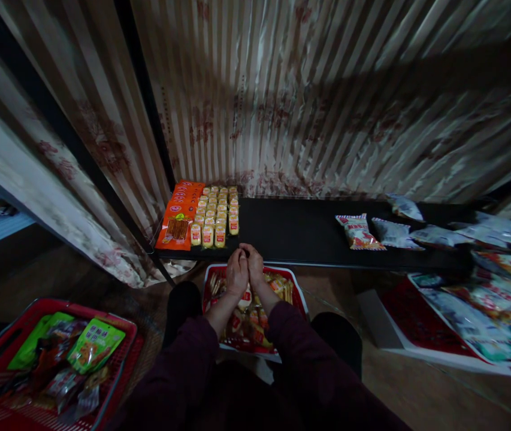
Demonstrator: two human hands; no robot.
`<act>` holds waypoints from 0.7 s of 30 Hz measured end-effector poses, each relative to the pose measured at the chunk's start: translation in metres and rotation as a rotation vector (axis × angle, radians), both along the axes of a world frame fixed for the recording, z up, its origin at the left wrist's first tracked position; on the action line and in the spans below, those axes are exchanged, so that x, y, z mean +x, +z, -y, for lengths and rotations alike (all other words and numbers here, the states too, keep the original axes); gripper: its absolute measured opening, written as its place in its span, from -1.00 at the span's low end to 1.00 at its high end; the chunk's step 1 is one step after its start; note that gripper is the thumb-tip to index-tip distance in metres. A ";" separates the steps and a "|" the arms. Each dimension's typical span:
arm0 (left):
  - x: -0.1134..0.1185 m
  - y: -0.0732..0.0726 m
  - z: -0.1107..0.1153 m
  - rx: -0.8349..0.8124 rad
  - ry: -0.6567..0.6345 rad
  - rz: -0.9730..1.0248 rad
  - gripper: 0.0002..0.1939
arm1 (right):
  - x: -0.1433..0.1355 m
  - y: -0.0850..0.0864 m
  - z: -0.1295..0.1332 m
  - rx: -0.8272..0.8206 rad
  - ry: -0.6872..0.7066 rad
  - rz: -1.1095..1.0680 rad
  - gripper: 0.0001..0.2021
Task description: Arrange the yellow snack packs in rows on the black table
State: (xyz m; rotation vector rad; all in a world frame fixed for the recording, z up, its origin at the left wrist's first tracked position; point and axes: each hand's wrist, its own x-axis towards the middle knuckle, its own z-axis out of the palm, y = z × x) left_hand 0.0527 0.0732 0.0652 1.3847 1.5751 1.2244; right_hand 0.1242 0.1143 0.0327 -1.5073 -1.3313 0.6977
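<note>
My left hand [237, 272] and my right hand [254, 263] meet side by side above the red basket [299, 293], close to the front edge of the black shelf [282, 230]. Their fingers are curled together, and whatever they may hold is hidden by the hands. Small yellow wrapped snack cakes [210, 215] stand in rows on the shelf just beyond my hands. Left of these rows lie orange snack packets [178, 224]. Inside the basket below my wrists are more small wrapped snacks [250, 326], partly covered by my forearms.
Another red basket [120, 326] with green bags and dark packets sits at lower left. Several snack bags [358, 232] lie along the shelf's right part. A box of bags [484, 323] stands at right. Dark metal posts [145, 90] and a striped curtain [282, 120] bound the shelf.
</note>
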 end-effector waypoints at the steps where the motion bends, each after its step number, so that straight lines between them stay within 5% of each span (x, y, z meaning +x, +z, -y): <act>1: -0.001 -0.001 0.001 0.004 -0.005 0.005 -0.60 | 0.000 -0.001 0.001 -0.002 -0.002 -0.015 -0.66; 12: -0.009 -0.016 0.017 0.081 -0.102 0.013 -0.62 | -0.001 -0.011 0.023 0.035 0.012 -0.103 -0.65; 21: -0.003 -0.030 0.042 -0.054 -0.118 -0.095 -0.60 | 0.004 -0.020 0.049 -0.126 0.076 -0.001 -0.63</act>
